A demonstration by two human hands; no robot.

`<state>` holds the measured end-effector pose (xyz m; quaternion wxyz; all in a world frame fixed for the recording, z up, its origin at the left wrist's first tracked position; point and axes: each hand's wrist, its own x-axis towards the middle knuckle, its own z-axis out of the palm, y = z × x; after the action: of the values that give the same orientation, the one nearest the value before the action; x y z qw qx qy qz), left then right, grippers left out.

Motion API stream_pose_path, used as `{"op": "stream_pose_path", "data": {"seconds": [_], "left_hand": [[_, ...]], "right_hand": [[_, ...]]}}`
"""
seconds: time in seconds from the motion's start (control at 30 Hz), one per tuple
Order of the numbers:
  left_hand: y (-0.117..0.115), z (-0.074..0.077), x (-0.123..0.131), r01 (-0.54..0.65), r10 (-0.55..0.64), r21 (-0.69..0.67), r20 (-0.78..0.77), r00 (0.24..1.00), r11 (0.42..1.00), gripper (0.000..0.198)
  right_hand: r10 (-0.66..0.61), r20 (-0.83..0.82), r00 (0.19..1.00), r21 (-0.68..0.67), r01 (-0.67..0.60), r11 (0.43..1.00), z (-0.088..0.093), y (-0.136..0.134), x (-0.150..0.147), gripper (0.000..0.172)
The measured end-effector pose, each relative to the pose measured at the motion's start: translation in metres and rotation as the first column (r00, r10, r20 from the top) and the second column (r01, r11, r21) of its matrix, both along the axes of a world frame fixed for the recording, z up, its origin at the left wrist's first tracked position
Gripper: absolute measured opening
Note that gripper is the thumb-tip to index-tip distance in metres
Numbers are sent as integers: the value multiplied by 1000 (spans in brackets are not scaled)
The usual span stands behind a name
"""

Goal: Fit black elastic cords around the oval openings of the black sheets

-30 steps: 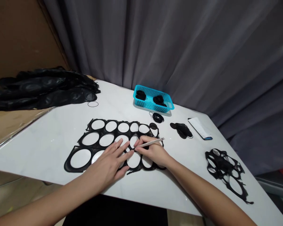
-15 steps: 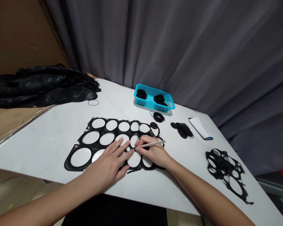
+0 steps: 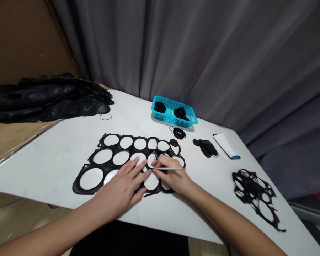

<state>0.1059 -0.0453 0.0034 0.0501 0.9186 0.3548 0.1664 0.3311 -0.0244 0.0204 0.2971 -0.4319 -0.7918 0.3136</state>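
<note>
Black sheet [image 3: 146, 150] with rows of round holes lies along the front edge of the white desk [image 3: 61, 153], directly beneath both hands. The left hand [image 3: 122, 187] rests flat on it, fingers slightly spread. The right hand [image 3: 177, 179] has thumb and fingers pinched together on a thin pale tool [image 3: 176, 169], whose tip ends just beside the left fingertips. Near the back edge sits a blue basket [image 3: 169, 120].

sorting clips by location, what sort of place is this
Probably a workshop or handwork station: a black sheet with round holes lies on a white table, near a blue basket of black pieces.
</note>
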Motion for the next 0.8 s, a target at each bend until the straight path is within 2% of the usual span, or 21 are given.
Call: {"op": "stream_pose_path", "data": {"seconds": [0.07, 0.13, 0.2, 0.23, 0.3, 0.37, 0.43, 0.5, 0.57, 0.6, 0.7, 0.8], "left_hand": [[0, -1, 0, -1, 1, 4, 4, 1000, 1000, 49], [0, -2, 1, -5, 5, 6, 12, 1000, 1000, 47], [0, -2, 0, -10, 10, 7, 16, 1000, 1000, 45], [1, -1, 0, -11, 11, 6, 18, 1000, 1000, 44], [2, 1, -2, -18, 18, 2, 19, 1000, 1000, 43], [3, 3, -4, -26, 26, 7, 16, 1000, 1000, 42], [4, 4, -4, -38, 37, 34, 21, 999, 999, 40], [2, 5, 0, -40, 37, 87, 44, 998, 995, 37], [-3, 8, 8, 12, -22, 135, 70, 997, 991, 36], [-7, 9, 13, 65, -76, 138, 74, 994, 988, 36], [-18, 13, 26, 220, -225, 69, 69, 972, 973, 38], [-25, 13, 30, 231, -230, -4, 72, 970, 973, 36]], "right_hand": [[71, 120, 990, 116, -84, 990, -3, -1, -1, 15], [65, 216, 974, 222, -114, 968, -4, 9, 5, 14], [-101, 204, 974, 317, 32, 948, -1, 30, 21, 15], [-244, 153, 958, 350, 178, 920, 2, 44, 33, 17], [-519, 53, 853, 384, 462, 799, 9, 68, 62, 15], [-620, 0, 785, 306, 590, 747, 16, 82, 87, 15], [-640, -5, 768, 181, 630, 755, 21, 79, 100, 18], [-590, -37, 806, 2, 591, 807, 21, 62, 98, 23], [-493, -155, 856, -213, 458, 863, 19, 38, 84, 27], [-449, -240, 861, -325, 365, 873, 18, 25, 75, 28], [-381, -394, 836, -544, 122, 830, 14, -5, 53, 31], [-346, -364, 865, -593, 71, 802, 12, -24, 44, 32]]}}
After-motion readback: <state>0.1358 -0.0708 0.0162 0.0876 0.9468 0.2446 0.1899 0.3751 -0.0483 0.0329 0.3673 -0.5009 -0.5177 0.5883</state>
